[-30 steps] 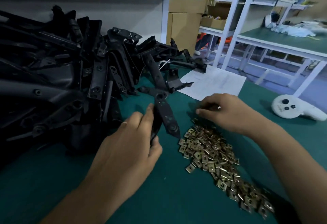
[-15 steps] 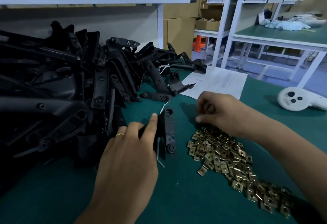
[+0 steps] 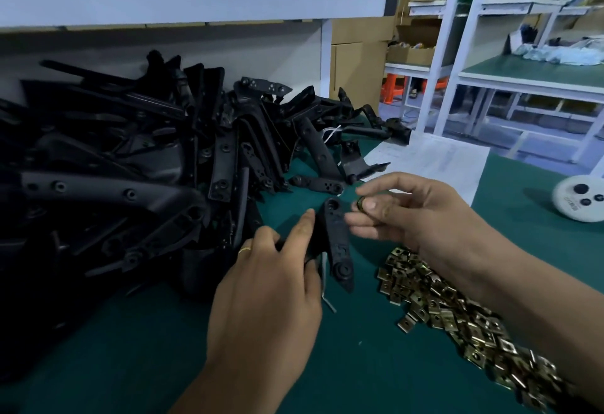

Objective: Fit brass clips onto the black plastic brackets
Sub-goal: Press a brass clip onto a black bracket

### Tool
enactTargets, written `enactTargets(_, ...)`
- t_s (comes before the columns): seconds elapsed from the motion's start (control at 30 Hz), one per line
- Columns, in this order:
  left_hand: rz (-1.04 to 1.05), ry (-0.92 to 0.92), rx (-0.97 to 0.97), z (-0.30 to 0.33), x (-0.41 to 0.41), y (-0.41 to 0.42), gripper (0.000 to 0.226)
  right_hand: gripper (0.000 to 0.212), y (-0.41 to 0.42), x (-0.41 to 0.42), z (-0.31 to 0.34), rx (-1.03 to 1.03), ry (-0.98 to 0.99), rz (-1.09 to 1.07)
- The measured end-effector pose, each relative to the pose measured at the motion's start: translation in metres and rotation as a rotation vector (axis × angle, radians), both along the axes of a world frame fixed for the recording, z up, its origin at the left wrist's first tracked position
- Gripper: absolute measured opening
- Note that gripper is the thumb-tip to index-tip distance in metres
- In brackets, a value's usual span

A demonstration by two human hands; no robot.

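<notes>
two hands busy | left hand (image 3: 271, 286) grips bracket (image 3: 336, 237) | right hand (image 3: 421, 214) pinches, seemingly, one brass clip (image 3: 360, 203)

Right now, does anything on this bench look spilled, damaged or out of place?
Nothing looks damaged. The brass clips lie in a loose scatter on the green mat, and the black brackets are heaped untidily at the left. A white controller sits at the right edge, unrelated to the parts.
</notes>
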State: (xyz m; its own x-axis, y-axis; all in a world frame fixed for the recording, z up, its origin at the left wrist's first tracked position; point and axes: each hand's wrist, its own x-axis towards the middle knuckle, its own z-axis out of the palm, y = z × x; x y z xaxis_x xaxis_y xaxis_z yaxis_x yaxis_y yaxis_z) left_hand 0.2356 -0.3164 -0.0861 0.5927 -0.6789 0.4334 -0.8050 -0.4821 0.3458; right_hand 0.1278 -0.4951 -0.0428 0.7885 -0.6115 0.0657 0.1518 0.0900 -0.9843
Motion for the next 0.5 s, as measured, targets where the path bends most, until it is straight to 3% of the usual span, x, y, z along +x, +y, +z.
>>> enactTargets(0.2,0.008,0.023,-0.031,0.0027,0.0004,0.0002,0.064,0.025,0.0056,0.0016,-0.0002,-0.030,0.025,0.134)
enactTargets(0.5,-0.040,-0.007,-0.039,0.0060,-0.0014,0.0019,0.065,0.021,0.0084,-0.0007,0.0033,-0.148,0.090,0.182)
